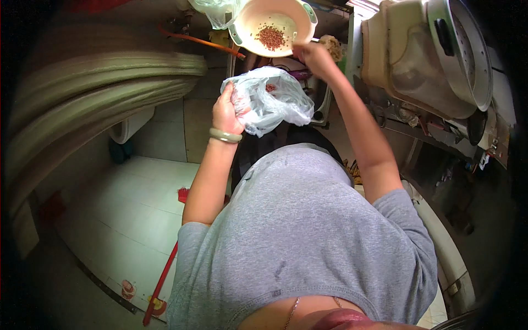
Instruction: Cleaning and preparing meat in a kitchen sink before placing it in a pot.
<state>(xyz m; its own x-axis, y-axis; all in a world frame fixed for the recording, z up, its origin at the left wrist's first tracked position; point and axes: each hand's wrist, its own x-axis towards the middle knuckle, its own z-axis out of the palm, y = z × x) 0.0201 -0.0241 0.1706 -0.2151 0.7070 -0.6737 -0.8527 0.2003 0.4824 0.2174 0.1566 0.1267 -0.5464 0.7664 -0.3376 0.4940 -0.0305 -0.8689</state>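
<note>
My left hand (pixel 226 111) is closed on the side of a thin, clear plastic bag (pixel 278 107), held up in front of my body. A few small reddish bits show through the crumpled plastic. Beyond it, a cream-coloured basin (pixel 245 39) with grey-green handles has a small heap of reddish-brown beans or grains (pixel 271 38) on its bottom. My right hand (pixel 314 56) is at the basin's near right rim, its fingers curled together and slightly blurred. What they hold, if anything, is hidden.
Another clear plastic bag (pixel 218 12) lies against the basin's left side. On the right stand a large beige tub (pixel 379 49) and a round steamer-like tray (pixel 467 60) with holes. An orange stick (pixel 203 41) juts in at left. A red-handled pole (pixel 161 286) leans near the tiled floor (pixel 126 203).
</note>
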